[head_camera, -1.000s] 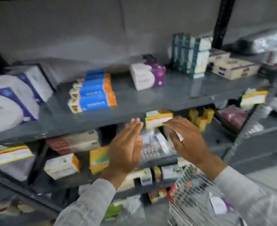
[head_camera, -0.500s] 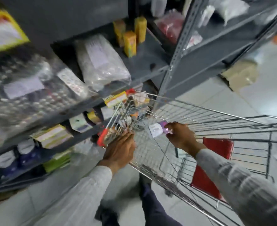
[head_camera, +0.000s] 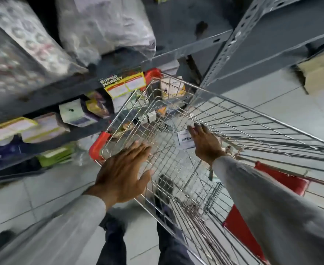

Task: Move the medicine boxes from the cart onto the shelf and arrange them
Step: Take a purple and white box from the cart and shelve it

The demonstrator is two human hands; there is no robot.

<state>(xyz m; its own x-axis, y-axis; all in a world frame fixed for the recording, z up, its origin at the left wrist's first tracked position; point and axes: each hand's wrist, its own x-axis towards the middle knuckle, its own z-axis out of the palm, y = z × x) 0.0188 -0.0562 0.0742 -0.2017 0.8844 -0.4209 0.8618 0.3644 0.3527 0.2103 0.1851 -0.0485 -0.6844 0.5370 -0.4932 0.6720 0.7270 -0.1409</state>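
A wire shopping cart (head_camera: 253,113) with red corner caps stands against the grey metal shelf (head_camera: 48,96). My right hand (head_camera: 207,145) reaches down inside the cart, its thumb side on a white medicine box (head_camera: 184,140) with dark print, which it appears to grip. My left hand (head_camera: 123,173) hovers open, fingers spread, over the cart's near left rim and holds nothing. A few small boxes (head_camera: 152,116) lie at the cart's far end, blurred behind the wires.
The shelf holds bagged blister packs (head_camera: 14,54), a plastic-wrapped bundle (head_camera: 104,25) and boxes on lower levels (head_camera: 75,114). A yellow price tag (head_camera: 125,84) hangs on the shelf edge. A perforated post (head_camera: 232,41) rises right of the cart. The red seat flap (head_camera: 283,181) sits at the cart's near end.
My view swung from the shelf down to the cart. Both hands left the shelf; the right went deeper into the cart with the white box, and the left opened over the rim.
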